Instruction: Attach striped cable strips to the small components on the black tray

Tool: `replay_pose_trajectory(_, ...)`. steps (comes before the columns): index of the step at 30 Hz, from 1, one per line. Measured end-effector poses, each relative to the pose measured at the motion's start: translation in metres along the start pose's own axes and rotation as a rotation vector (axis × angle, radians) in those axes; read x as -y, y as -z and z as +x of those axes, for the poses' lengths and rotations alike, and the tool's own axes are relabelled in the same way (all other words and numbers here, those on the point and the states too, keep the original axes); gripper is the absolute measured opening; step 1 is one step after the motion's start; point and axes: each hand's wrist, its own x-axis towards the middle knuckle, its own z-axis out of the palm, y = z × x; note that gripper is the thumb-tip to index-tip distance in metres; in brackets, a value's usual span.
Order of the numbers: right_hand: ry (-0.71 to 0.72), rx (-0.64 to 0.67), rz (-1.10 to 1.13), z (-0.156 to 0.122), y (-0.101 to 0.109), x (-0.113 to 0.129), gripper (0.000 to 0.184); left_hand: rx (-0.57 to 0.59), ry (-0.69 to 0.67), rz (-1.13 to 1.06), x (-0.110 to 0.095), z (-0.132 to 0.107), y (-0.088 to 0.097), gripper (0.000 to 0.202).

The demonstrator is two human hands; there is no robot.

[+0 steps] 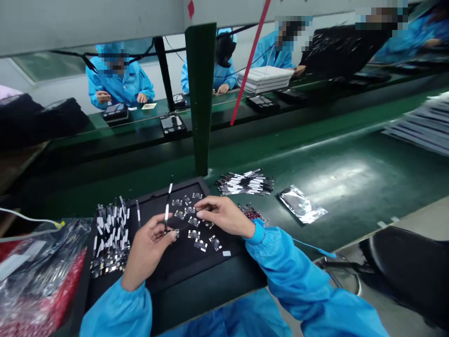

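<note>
My left hand [149, 245] pinches a small circuit board [171, 232] between thumb and fingers. A thin black-and-white flex cable [167, 213] stands up from that hand. My right hand [224, 216] hovers over a black foam tray [157, 277], thumb and forefinger closed together; whatever is between them is too small to make out. Under and around its fingertips lie several loose small circuit boards [194, 221]. On the tray's left side, several boards with flex cables attached [111, 234] are packed in rows, their strips sticking up.
Right of the tray are a pile of flex cables [245, 182], small dark-red parts [250, 212] and a silver bag [301, 204]. Plastic-wrapped goods [45, 267] lie at left. A green post [201, 103] rises behind the tray; co-workers in blue sit across. A black chair [407, 271] stands at right.
</note>
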Motion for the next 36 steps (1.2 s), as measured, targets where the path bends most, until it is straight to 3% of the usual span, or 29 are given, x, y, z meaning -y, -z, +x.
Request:
replay_pose_trajectory(3,0.034,-0.039,0.007,-0.004,0.007,0.003,0.028,-0.135,0.07,0.105,0.011,-0.024,0.025,0.062)
replay_pose_trajectory(6,0.043,-0.043,-0.021,-0.011,0.009,0.002,0.031,-0.274,0.121,0.184,0.029,-0.047,0.038,0.058)
replay_pose_trajectory(12,0.03,0.02,-0.105,-0.016,0.007,-0.003,0.036,-0.426,0.111,0.367,0.059,-0.069,0.038,0.043)
replay_pose_trajectory(18,0.044,0.012,-0.128,-0.019,0.006,-0.003,0.038,-0.533,0.004,0.792,0.047,-0.08,0.036,0.037)
replay_pose_trajectory(23,0.039,0.052,-0.104,-0.016,0.005,-0.009,0.034,-0.657,0.008,1.063,0.031,-0.042,0.046,0.062)
replay_pose_trajectory(26,0.058,0.046,-0.117,-0.014,0.002,-0.011,0.029,-0.562,0.097,1.147,0.025,-0.006,0.054,0.086)
replay_pose_trajectory(30,0.101,0.054,-0.107,-0.01,-0.005,-0.012,0.02,-0.487,0.214,1.162,0.022,0.032,0.062,0.102)
replay_pose_trajectory(36,0.127,0.059,-0.107,0.008,-0.009,-0.019,0.016,-0.436,0.097,1.269,0.016,0.082,0.068,0.098)
